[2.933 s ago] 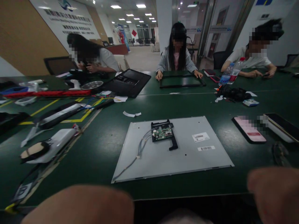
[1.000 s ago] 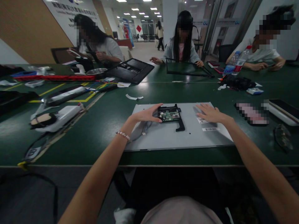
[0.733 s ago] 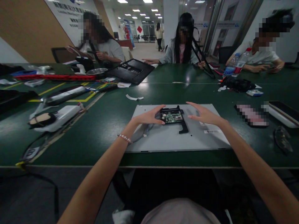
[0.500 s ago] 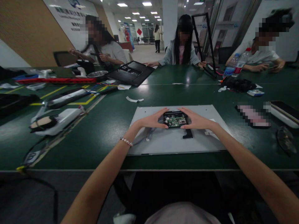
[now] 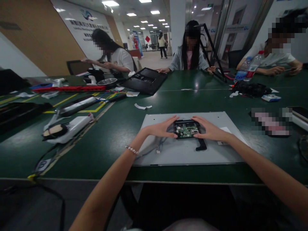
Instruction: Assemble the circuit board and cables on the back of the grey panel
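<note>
A green circuit board (image 5: 187, 130) in a black housing lies between my hands, over the middle of a pale grey panel (image 5: 178, 155). My left hand (image 5: 165, 127) grips its left side, thumb at the near edge and fingers at the far edge. On the opposite side, my right hand (image 5: 209, 130) holds it in the same way. A black L-shaped piece (image 5: 201, 145) rests on the panel just below my right hand. Thin grey wires with a small white connector (image 5: 158, 149) trail over the panel below my left hand.
White battery-like packs (image 5: 72, 128) and cables lie on the green table (image 5: 115, 157) at left. A black panel (image 5: 145, 80) lies near the co-worker opposite, who holds a black frame (image 5: 211, 48). Bottles (image 5: 252, 67) and a phone (image 5: 270, 123) are at right.
The view has shifted slightly, so the table and panel appear farther right and lower. Both hands keep their hold on the circuit board. The co-worker's black frame has tilted.
</note>
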The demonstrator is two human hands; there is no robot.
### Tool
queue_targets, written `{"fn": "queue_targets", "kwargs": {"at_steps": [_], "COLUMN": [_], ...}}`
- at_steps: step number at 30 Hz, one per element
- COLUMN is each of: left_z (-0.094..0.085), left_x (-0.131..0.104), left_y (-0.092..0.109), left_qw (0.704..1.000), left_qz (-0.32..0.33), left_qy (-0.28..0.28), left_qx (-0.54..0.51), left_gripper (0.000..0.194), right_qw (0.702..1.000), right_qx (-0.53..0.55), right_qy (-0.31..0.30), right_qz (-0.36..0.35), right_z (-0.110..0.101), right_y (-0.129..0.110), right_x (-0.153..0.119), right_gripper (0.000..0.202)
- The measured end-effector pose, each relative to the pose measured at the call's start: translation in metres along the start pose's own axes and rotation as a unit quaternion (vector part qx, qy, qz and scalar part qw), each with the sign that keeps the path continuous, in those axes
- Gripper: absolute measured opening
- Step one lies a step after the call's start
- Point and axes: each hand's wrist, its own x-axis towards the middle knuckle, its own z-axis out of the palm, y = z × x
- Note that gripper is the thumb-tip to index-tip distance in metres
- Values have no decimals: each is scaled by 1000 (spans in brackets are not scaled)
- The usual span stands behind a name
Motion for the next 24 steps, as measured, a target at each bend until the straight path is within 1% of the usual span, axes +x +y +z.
{"fn": "queue_targets", "kwargs": {"at_steps": [1, 2, 3, 4, 6, 8, 9, 10, 11, 13, 15, 16, 20, 24], "left_z": [-7, -15, -23, -32, -46, -55, -58, -59, -59, -59, -58, -58, -59, -62], "left_x": [-1, -2, -4, -5, -8, -10, -12, -12, -13, -13, -12, -11, -7, -5], "left_y": [-5, -12, -23, -36, -68, -103, -120, -135, -147, -164, -171, -172, -163, -156], "left_qw": [1000, 999, 996, 990, 964, 930, 914, 906, 905, 915, 922, 921, 904, 892], "left_qz": [-7, -20, -40, -67, -134, -209, -243, -260, -263, -238, -211, -211, -265, -293], "left_qy": [9, 31, 65, 112, 207, 267, 283, 283, 277, 261, 249, 246, 246, 235], "left_qx": [8, 19, 33, 52, 98, 142, 161, 176, 185, 197, 209, 214, 228, 252], "left_gripper": [100, 93, 84, 76, 65, 56, 54, 54, 54, 52, 49, 47, 42, 39], "right_qw": [1000, 1000, 1000, 1000, 1000, 1000, 1000, 999, 999, 999, 999, 999, 998, 996], "right_qx": [-2, -4, -7, -10, -17, -25, -29, -33, -37, -45, -51, -54, -69, -88], "right_qy": [0, -1, -1, -1, 0, 2, 2, 3, 4, 6, 8, 7, -1, -10], "right_qz": [2, 4, 6, 8, 11, 8, 5, 2, 1, 4, 8, 8, 14, 21], "right_z": [0, 0, -1, -1, -2, -2, -2, -1, -1, 0, 0, 0, -1, -2], "right_y": [1, 2, 3, 4, 6, 8, 9, 9, 10, 10, 9, 8, 6, 3], "right_x": [-1, -2, -3, -3, -5, -7, -8, -9, -9, -10, -10, -10, -10, -11], "right_gripper": [85, 85, 85, 85, 84, 83, 83, 83, 83, 82, 81, 82, 83, 81]}}
